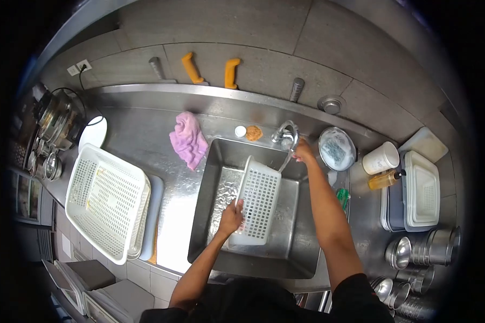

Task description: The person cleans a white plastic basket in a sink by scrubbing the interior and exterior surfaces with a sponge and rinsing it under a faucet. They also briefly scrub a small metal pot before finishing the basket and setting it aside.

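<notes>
A white perforated plastic basket (260, 202) is tilted on its side inside the steel sink (302, 231). My left hand (231, 217) grips its left edge, the thumb over the rim. At the back of the sink, my right hand (304, 151) is closed at the end of the faucet's curved spout (292, 129); its fingertips are partly hidden. A thin stream of water (285, 162) runs slantwise from the spout toward the basket's upper corner. Water also wets the sink floor left of the basket.
A larger white basket (108, 202) and a pink cloth (188, 140) lie on the left counter. To the right are a soapy bowl (337, 149), a white tub (381, 158), an amber bottle (383, 180), stacked trays (423, 188) and metal containers (399, 253).
</notes>
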`<state>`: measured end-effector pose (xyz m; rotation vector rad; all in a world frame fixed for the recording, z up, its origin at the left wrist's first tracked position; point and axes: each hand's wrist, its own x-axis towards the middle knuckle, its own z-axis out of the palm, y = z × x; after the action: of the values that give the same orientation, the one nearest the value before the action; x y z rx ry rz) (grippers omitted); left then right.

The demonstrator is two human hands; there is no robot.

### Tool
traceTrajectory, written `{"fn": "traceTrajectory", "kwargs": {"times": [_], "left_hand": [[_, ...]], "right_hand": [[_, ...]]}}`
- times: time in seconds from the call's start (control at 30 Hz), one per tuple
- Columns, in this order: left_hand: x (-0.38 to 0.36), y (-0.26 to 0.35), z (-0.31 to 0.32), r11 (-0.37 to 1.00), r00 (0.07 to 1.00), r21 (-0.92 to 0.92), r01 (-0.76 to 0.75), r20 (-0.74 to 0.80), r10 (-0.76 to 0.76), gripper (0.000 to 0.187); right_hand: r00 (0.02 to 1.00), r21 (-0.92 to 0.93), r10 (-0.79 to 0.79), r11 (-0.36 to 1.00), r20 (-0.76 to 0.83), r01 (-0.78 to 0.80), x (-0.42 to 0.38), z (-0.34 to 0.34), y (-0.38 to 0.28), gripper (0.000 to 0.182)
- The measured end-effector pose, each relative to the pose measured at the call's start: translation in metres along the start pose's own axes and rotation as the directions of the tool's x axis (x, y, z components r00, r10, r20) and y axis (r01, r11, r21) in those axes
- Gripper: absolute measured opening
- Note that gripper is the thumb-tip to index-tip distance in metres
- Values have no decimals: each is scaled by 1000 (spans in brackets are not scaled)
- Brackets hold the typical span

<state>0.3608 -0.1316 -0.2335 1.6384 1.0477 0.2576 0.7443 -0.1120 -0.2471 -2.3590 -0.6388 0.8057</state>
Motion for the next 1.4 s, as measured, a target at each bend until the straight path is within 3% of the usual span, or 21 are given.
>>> {"fn": "traceTrajectory", "kwargs": {"times": [0.07, 0.13, 0.2, 0.27, 0.3, 0.37, 0.47, 0.6, 0.7, 0.73, 0.8, 0.83, 0.9, 0.97, 1.0, 1.07, 1.13, 1.2, 1.23, 1.33, 1.4], "left_hand": [[6, -8, -2, 999, 1000, -28, -21, 10, 21, 52], [6, -6, 1, 999, 997, -25, -43, 64, 44, 54], [7, -3, 5, 999, 995, -39, -29, 96, 33, 56], [12, 2, 6, 1000, 994, 4, 31, 101, -31, 58], [13, 4, 6, 997, 990, -65, 31, 136, -22, 61], [14, 12, 6, 992, 984, -113, 63, 174, -42, 62], [28, -4, 21, 989, 979, -149, 11, 201, 20, 65], [41, 4, 33, 987, 972, -159, 28, 236, 10, 70], [33, 15, 34, 991, 989, -133, 33, 148, -13, 67], [32, 17, 31, 990, 990, -137, 42, 139, -23, 67], [32, 18, 27, 954, 960, -249, 168, 262, -101, 61], [37, 4, 32, 975, 973, -215, 57, 231, -5, 55], [39, 5, 39, 969, 969, -234, 84, 245, -24, 56], [35, -8, 56, 966, 977, -252, 62, 211, -7, 57], [34, -21, 67, 968, 987, -249, 19, 158, 21, 58], [12, 13, 56, 985, 994, -165, -55, 84, 69, 63], [18, -18, 60, 977, 990, -161, -140, -28, 137, 67], [8, -4, 39, 949, 978, -281, 141, 189, -90, 70], [9, -12, 42, 972, 996, -229, -55, 58, 70, 73], [-1, -12, 33, 998, 976, 9, 54, 211, -55, 74], [-16, 3, 38, 1000, 994, 22, 10, 105, -12, 74]], "right_hand": [[985, -33, 36, 999, 170, -31, 45, -6, 6, 22], [915, 738, -23, 599, 404, -311, 44, -21, 6, 28], [855, 653, -106, 694, 508, -303, 27, -52, 10, 29], [972, 260, -161, 944, -173, 202, -8, -85, 12, 45], [971, 258, -155, 946, -181, 199, -5, -97, 33, 45], [858, -382, -292, 916, -423, 123, 9, -121, 89, 56], [920, -462, -374, 840, -113, 285, -4, -123, 116, 53], [957, -529, -283, 823, -67, 206, -6, -115, 110, 62], [969, -353, -20, 933, -247, -71, -43, -134, 50, 63], [972, -359, -25, 931, -234, -62, -59, -138, 36, 63], [748, -219, -314, 949, -585, 227, -89, -132, 24, 56], [753, -221, -319, 947, -576, 232, -105, -119, 22, 56], [903, 547, -361, 719, -234, 429, -146, -79, 17, 58], [827, 236, -544, 793, -143, 562, -168, -18, 18, 59], [807, -159, -586, 806, -76, 570, -175, 22, 34, 57], [731, -411, -648, 739, -214, 534, -225, 70, 17, 61], [715, -412, -679, 706, -164, 576, -268, 98, 21, 58], [686, -364, -714, 681, -139, 635, -317, 120, 32, 54], [640, -332, -760, 636, -113, 696, -326, 123, 35, 50], [479, -277, -870, 492, -120, 825, -289, 123, 56, 42], [621, -321, -746, 664, -239, 675, -247, 112, 50, 39]]}}
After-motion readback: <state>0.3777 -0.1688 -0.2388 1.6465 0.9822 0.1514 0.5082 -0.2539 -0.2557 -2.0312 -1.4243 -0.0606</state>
